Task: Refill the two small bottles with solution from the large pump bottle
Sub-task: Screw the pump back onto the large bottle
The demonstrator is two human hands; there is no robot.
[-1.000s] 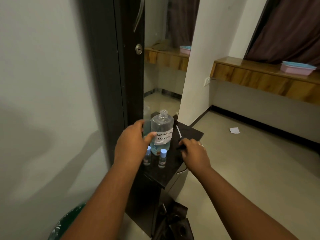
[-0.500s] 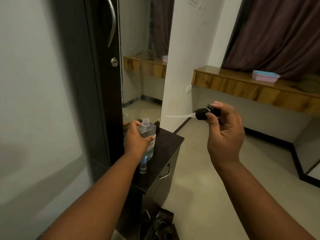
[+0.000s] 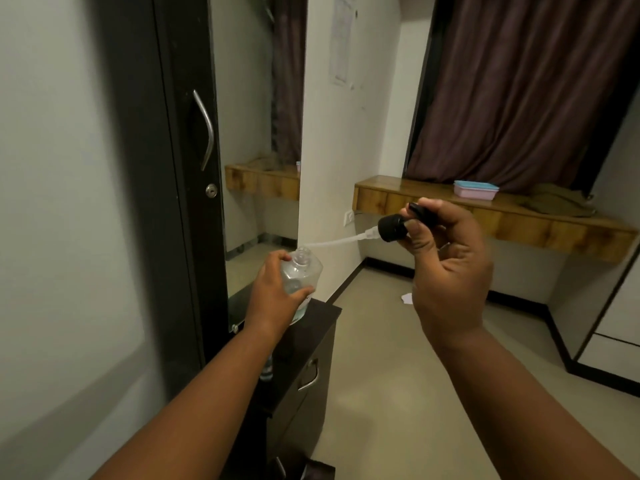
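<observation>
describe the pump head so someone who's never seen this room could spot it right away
Start at the wooden shelf under the dark curtain. In front of it the right hand holds up the pump head. It is the only black knob trailing a thin clear tube, which points toward the open large bottle.

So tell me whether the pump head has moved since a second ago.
Yes. The pump head was down on the dark cabinet top; now the right hand holds it up, right of the large bottle.
</observation>
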